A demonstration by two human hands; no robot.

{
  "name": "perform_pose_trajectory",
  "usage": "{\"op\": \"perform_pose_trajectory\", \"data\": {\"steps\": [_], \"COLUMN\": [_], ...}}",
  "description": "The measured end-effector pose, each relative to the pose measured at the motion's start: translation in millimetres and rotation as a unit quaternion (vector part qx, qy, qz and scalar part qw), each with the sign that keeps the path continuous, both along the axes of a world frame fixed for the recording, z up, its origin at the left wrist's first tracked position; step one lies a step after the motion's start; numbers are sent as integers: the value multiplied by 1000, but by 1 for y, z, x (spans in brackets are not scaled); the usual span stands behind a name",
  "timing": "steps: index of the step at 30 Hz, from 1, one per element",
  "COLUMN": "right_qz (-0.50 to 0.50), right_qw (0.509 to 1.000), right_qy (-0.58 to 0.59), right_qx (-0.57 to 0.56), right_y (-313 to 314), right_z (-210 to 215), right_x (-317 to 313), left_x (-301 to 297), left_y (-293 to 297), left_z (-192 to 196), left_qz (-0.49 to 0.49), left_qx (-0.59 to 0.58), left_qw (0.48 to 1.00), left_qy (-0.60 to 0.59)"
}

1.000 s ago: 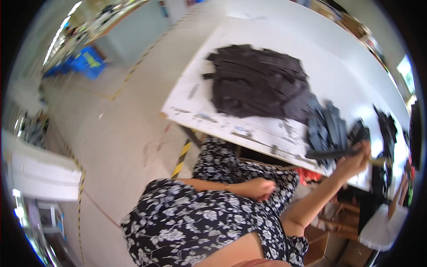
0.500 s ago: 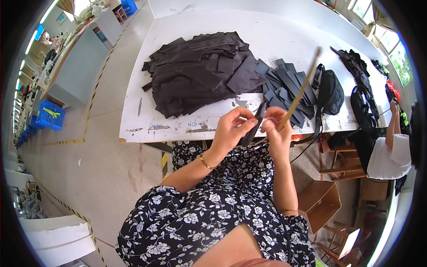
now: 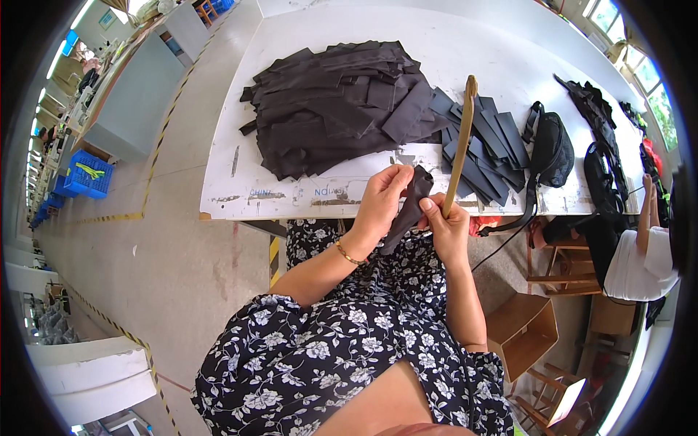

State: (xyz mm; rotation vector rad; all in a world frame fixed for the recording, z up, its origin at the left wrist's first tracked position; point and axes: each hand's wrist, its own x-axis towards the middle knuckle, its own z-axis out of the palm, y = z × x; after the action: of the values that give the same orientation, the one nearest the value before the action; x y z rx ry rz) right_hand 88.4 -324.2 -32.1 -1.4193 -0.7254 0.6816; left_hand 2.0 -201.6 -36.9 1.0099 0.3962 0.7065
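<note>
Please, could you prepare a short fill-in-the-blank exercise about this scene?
1. The left hand holds a dark fabric strip; the yellowish stick is in the ____ hand.
2. The large dark pile lies to the ____ of the black pouch.
3. The table is coloured ____.

Missing words: right; left; white.

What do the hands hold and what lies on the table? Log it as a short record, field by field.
Left hand: pinches dark fabric piece
Right hand: grips long yellowish-brown stick, thumb at the fabric
Table: white, marked near front edge
Large heap: dark flat pieces, left of stick
Smaller pile: dark grey strips, partly behind stick
Black bag: right of smaller pile
</note>
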Motion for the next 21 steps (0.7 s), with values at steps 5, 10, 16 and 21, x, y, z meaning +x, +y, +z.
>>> {"op": "perform_pose_trajectory", "data": {"steps": [5, 10, 16, 21], "right_qz": [-55, -161, -190, -183], "right_qw": [997, 980, 979, 979], "right_qy": [28, 61, 68, -37], "right_qx": [48, 99, -3, -78], "right_y": [7, 1, -38, -47], "right_z": [-5, -15, -66, -96], "right_x": [-11, -7, -18, -29], "left_x": [-4, -36, -89, -88], "left_y": [-10, -25, -12, 21], "left_z": [-2, -16, -83, -123], "left_qz": [-22, -207, -258, -18], "left_qx": [-74, 76, 236, 516], "left_qw": [997, 959, 892, 766], "left_qy": [-1, 176, 288, 383]}}
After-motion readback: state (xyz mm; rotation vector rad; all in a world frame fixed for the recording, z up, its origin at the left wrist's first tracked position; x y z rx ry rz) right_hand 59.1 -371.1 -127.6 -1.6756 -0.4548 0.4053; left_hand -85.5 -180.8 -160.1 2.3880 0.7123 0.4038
